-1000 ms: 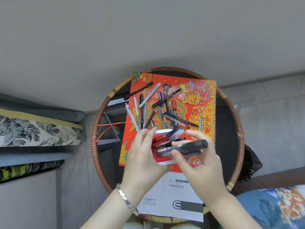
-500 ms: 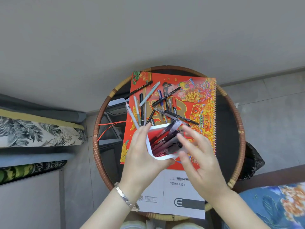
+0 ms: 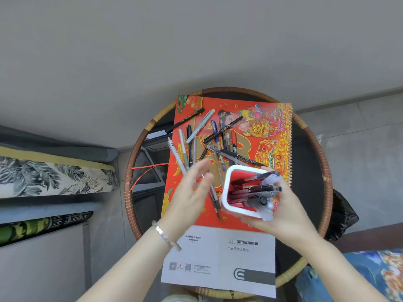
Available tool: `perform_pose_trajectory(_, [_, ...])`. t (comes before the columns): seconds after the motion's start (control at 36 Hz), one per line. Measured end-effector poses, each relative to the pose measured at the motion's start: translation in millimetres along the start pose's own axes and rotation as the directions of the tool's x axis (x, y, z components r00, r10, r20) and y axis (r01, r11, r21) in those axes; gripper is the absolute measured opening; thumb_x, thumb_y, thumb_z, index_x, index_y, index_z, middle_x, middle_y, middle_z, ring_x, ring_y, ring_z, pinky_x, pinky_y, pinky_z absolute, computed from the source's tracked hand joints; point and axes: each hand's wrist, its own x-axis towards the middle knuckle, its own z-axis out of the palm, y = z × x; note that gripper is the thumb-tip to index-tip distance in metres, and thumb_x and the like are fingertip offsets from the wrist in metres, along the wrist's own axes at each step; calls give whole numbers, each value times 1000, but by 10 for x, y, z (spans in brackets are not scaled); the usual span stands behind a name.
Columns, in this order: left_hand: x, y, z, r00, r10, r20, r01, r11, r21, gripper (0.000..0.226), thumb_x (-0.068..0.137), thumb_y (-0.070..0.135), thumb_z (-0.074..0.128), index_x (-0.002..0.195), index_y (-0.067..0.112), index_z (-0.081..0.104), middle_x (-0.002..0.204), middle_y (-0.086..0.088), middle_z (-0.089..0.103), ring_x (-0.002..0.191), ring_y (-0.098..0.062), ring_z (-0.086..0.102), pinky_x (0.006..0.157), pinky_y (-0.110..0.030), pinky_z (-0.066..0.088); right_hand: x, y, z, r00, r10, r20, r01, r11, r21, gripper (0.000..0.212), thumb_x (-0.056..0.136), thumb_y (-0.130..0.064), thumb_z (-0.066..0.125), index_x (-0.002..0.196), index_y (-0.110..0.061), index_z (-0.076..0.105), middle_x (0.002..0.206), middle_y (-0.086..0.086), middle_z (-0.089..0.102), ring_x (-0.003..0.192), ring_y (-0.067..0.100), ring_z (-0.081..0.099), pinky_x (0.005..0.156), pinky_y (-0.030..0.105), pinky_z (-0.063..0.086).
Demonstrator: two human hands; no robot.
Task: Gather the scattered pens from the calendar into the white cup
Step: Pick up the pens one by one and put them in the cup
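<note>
A red and gold spiral-bound calendar (image 3: pixel 268 136) lies on a round glass table. Several pens (image 3: pixel 218 140) are scattered across its left and middle part. The white cup (image 3: pixel 229 192), red inside, is tilted toward me and holds several dark pens. My right hand (image 3: pixel 281 212) grips the cup from below and from the right. My left hand (image 3: pixel 189 197) hovers just left of the cup, above the lower pens, fingers apart and holding nothing.
The table has a woven rattan rim (image 3: pixel 130 171) and a dark glass top. A white printed leaflet (image 3: pixel 220 260) lies at the near edge, under the calendar's bottom. A patterned cushion (image 3: pixel 54 177) is at the left, a blue floral fabric (image 3: pixel 359 277) at the bottom right.
The black marker held by my right hand went into the cup. My left hand let go of the cup, and my right hand took it and moved it to the right.
</note>
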Motion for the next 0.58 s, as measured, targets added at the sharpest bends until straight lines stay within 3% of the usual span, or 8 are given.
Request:
perform_pose_trajectory(0.08, [322,-227,-94,940,-145,-308,184,978,100,43,88,28,59,128,17,48,126,4,52,115,-8,49,94,-24,40,36,44,-10,995,35,-99,-39,998,-44,73,51,-18,92,94,-51,43,96,-23,64,93,-14,58,72,9,45])
perform_pose_trajectory(0.19, [738,-454,-211,793,-326,-515,376,927,-8,46,80,21,69,120,6,51,122,-10,57,105,-21,55,80,-28,41,113,2,-28,990,21,-139,-30,998,-60,71,51,-17,91,94,-47,44,95,-46,56,89,-25,53,68,-5,39])
perform_pose_trajectory(0.42, [1074,-620,-113,762,-358,-539,478,873,96,43,82,28,68,113,5,49,97,-9,59,75,-22,52,64,-30,39,275,-50,-25,989,61,-134,-63,998,-10,67,50,-25,91,94,-46,46,94,-42,58,90,-21,55,68,-3,40])
perform_pose_trajectory(0.5, [1088,-656,-119,763,-366,-533,477,875,81,43,83,29,67,113,3,52,88,-5,55,78,-20,51,68,-29,40,300,-35,-7,988,92,-125,-95,995,-17,69,48,-34,90,96,-55,45,102,-35,59,97,-13,57,74,10,45])
perform_pose_trajectory(0.58, [1101,-695,-142,813,-336,-475,432,896,105,25,85,24,65,92,1,62,82,-6,56,76,-21,51,70,-29,42,297,-37,26,986,119,-119,-123,992,-30,72,44,-44,88,97,-61,42,103,-26,61,101,-7,56,78,18,43])
